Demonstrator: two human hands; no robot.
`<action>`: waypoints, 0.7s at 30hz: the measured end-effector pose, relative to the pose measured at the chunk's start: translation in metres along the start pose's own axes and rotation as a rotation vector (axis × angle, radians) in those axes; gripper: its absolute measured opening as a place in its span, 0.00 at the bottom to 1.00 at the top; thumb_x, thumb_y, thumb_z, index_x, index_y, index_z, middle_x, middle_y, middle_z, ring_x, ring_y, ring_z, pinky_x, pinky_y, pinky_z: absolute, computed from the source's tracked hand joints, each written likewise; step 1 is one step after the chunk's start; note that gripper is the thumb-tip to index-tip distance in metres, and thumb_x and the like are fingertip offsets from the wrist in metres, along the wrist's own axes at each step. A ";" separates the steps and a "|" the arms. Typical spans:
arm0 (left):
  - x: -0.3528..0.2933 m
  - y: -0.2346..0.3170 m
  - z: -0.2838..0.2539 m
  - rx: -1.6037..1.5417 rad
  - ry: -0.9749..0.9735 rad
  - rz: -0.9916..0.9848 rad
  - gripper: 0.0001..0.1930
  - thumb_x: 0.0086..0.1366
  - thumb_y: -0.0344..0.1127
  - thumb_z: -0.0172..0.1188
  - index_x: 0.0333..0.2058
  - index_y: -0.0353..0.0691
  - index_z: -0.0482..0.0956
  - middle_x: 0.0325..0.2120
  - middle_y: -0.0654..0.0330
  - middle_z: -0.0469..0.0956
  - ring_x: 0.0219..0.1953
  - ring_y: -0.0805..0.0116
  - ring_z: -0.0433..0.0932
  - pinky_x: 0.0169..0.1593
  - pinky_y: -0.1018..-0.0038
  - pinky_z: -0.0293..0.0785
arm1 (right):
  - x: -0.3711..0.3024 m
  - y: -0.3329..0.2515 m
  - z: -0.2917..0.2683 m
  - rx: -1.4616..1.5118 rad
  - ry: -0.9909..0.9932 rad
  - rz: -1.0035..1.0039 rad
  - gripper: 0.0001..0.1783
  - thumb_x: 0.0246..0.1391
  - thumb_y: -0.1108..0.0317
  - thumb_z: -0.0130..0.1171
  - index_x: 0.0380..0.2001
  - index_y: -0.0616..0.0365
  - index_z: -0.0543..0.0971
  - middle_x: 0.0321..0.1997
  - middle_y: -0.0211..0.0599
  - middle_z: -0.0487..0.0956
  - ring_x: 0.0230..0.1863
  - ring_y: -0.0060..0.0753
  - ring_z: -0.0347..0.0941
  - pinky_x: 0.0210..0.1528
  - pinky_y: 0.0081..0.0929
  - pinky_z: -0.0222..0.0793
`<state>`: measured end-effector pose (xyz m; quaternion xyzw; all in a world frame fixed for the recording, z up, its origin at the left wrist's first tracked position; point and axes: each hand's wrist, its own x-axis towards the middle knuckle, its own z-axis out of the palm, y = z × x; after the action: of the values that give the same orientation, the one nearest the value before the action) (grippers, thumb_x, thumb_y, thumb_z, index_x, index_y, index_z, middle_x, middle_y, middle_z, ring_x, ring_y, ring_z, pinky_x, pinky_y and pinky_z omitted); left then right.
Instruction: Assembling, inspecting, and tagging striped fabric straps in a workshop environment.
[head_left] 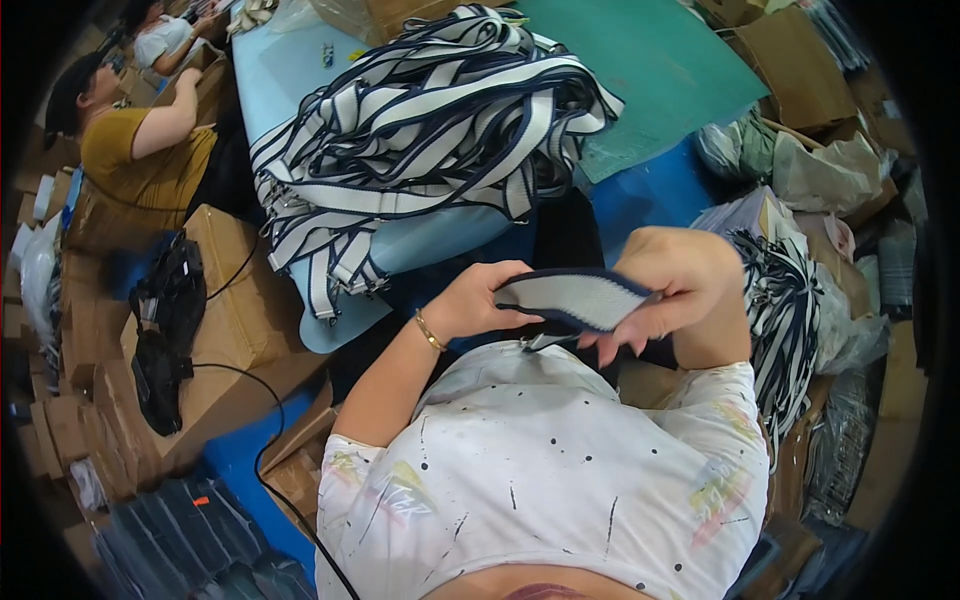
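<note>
A white webbing strap with navy edges (578, 296) bends in a short curve between my hands, in front of my chest. My left hand (480, 298) pinches its left part between thumb and fingers. At the other end, my right hand (685, 285) is closed on the strap, thumb and fingertips bent around it. A small metal fitting (548, 342) hangs just below the strap; how it is attached is hard to make out. Beyond my hands, a large tangled heap of matching straps (430, 135) covers much of the table, with metal buckles at its left side.
The heap lies on a light blue table (440, 240) beside a green sheet (650, 90). To the left stands a cardboard box (235, 290) bearing a black bag (165, 330). More striped straps (780, 330) hang at right. Two people sit at far left, the nearer in a mustard shirt (135, 150).
</note>
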<state>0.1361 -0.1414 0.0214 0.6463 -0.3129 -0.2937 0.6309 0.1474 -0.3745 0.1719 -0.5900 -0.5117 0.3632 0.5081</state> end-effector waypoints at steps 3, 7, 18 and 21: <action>-0.023 -0.037 -0.020 0.020 -0.034 -0.179 0.13 0.52 0.32 0.66 0.35 0.35 0.76 0.27 0.64 0.77 0.32 0.75 0.74 0.40 0.80 0.70 | -0.026 -0.005 -0.010 -0.388 0.290 0.279 0.10 0.54 0.74 0.52 0.38 0.68 0.74 0.28 0.38 0.81 0.20 0.26 0.77 0.21 0.18 0.70; -0.051 -0.075 -0.026 0.020 -0.022 -0.428 0.12 0.58 0.33 0.60 0.40 0.35 0.77 0.29 0.63 0.78 0.31 0.76 0.75 0.38 0.79 0.72 | -0.048 0.012 -0.008 -0.697 0.792 0.679 0.14 0.47 0.83 0.49 0.39 0.67 0.73 0.26 0.39 0.79 0.23 0.23 0.75 0.27 0.19 0.71; -0.099 -0.086 -0.038 0.379 0.426 -0.339 0.11 0.54 0.27 0.58 0.38 0.35 0.71 0.31 0.58 0.71 0.36 0.69 0.71 0.39 0.75 0.67 | -0.110 0.102 -0.026 -0.510 1.443 0.276 0.19 0.40 0.89 0.47 0.38 0.61 0.73 0.33 0.27 0.72 0.37 0.20 0.68 0.42 0.15 0.62; -0.106 -0.084 -0.038 0.502 0.458 -0.345 0.16 0.52 0.28 0.60 0.38 0.35 0.67 0.32 0.53 0.70 0.35 0.62 0.72 0.40 0.73 0.68 | -0.133 0.120 -0.033 -0.425 1.458 0.244 0.17 0.44 0.85 0.48 0.39 0.61 0.73 0.35 0.25 0.71 0.39 0.18 0.68 0.45 0.15 0.60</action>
<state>0.1017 -0.0346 -0.0630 0.8729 -0.1125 -0.1579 0.4478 0.1787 -0.5065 0.0506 -0.8175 -0.0374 -0.1700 0.5489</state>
